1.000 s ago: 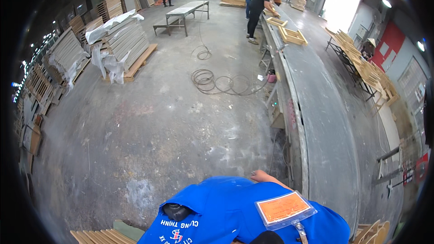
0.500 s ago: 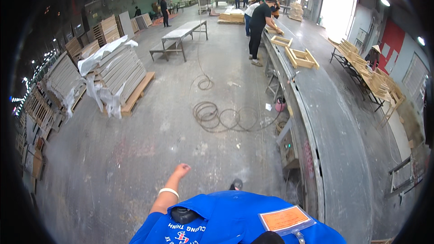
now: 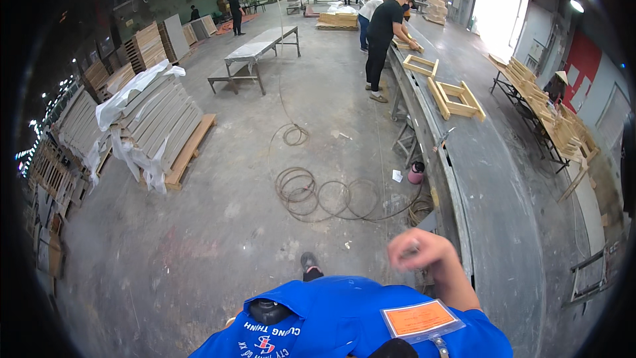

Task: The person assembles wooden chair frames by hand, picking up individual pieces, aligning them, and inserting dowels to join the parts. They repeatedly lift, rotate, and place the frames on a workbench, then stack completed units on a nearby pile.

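Right grip (image 3: 420, 249): loosely curled, blurred; contents, cannot tell
Left grip: unseen
Stride: seemingly walking, conveyor (image 3: 493, 205) rightward
Footing: needs clearing hose (image 3: 307, 189) ahead-left

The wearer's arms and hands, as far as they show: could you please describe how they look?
The right hand is blurred but looks ungloved; its forearm is bare where visible, with no sleeve or band, above a blue shirt. The left hand is out of view.

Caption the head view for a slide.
Right hand, blurred, beside a long conveyor bearing wooden frames; farther along, a co-worker in black leans over it.
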### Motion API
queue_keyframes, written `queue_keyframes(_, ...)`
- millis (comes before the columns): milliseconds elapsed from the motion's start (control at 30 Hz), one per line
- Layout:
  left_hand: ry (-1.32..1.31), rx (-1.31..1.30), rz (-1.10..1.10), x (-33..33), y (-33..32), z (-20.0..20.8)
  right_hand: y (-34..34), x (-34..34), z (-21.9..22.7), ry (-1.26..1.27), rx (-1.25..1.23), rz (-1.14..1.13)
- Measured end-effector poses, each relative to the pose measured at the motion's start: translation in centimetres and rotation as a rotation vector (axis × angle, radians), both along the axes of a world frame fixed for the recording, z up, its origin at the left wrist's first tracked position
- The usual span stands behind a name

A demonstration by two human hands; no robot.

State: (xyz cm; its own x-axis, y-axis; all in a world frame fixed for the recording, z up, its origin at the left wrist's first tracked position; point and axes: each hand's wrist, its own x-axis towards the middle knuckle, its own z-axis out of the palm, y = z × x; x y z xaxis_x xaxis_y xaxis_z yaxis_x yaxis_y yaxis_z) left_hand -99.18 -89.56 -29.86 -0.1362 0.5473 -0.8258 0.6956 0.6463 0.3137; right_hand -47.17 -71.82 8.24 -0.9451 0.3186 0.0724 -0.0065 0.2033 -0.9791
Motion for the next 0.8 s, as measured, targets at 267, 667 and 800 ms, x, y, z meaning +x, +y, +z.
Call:
queue_keyframes(267,-0.061,0.058,-0.027,-4.3,17.5,-4.7,8.6,-6.2,9.5,0.494,0.068,0.456)
queue_keyframes(667,0.142,0.272,-0.367,-4.5,52.0,0.0,23.5,-7.7,8.7,0.222,0.237,-0.142)
queue_keyframes(800,0.070,0.260,-0.390,-0.6,57.4,1.6,28.2,-6.3,6.7,0.238,0.106,-0.154)
